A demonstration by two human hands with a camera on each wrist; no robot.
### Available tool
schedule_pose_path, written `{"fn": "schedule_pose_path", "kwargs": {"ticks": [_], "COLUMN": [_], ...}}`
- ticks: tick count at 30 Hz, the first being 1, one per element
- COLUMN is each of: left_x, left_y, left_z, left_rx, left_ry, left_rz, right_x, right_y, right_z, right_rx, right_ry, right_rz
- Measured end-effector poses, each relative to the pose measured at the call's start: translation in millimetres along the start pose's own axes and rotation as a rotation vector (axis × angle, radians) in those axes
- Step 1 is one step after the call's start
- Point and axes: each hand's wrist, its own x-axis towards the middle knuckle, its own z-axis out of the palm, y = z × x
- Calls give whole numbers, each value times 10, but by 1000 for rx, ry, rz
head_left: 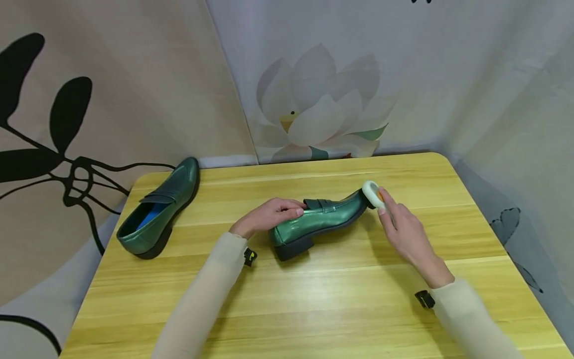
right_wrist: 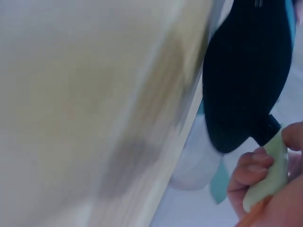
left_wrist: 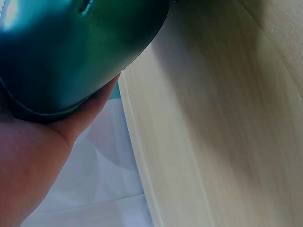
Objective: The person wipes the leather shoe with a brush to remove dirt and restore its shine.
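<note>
A shiny green loafer [head_left: 329, 217] with a black sole is held over the middle of the wooden table, toe to the right. My left hand [head_left: 273, 214] grips it at the heel opening, thumb on the near side and the other fingers hidden. In the left wrist view the green heel [left_wrist: 71, 52] rests against the palm. My right hand [head_left: 405, 229] holds a small pale-green brush [head_left: 373, 194] at the shoe's toe. In the right wrist view the brush's dark bristles [right_wrist: 266, 130] meet the sole's edge near the toe, beside the black sole [right_wrist: 248, 66].
The matching green loafer [head_left: 161, 209] stands on the left of the table [head_left: 358, 309], toe toward the back edge. A pale curtain [head_left: 336, 30] with a printed flower hangs behind the table.
</note>
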Motion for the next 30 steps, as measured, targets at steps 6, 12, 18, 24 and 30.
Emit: {"fn": "schedule_pose_path", "kwargs": {"ticks": [6, 12, 18, 24, 30], "left_x": [-3, 29, 45, 42, 13], "left_y": [39, 88, 95, 92, 92], "left_z": [-12, 22, 44, 42, 30], "left_rx": [13, 36, 42, 50, 66], "left_ry": [-1, -9, -5, 3, 19], "left_rz": [5, 9, 10, 7, -1], "right_x": [-272, -126, 181, 353, 399], "right_y": [-164, -3, 208, 302, 302], "right_z": [43, 15, -23, -48, -46], "right_rx": [-34, -40, -25, -2, 21], "right_ry": [36, 55, 30, -34, -69], "right_rz": [-123, -93, 45, 135, 191]}}
